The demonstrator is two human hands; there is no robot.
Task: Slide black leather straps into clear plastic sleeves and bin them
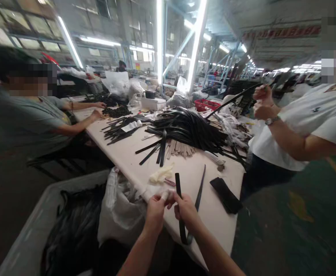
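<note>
The right hand [187, 212] has its fingers curled closed over a black strap [178, 184], partway along its length. The left hand [155, 209] meets it just beside, fingers drawn together with something whitish at the tips; whether that is a covering or a held piece, I cannot tell. The strap lies right of the left fingers, so the right hand is nearer. Its long axis points away from the person, bending back near the edge of the surface [216, 230] into a tapering length beyond the right hand. Farther right lies a black bundle [226, 195]; ahead, a strap pile [188, 128].
</note>
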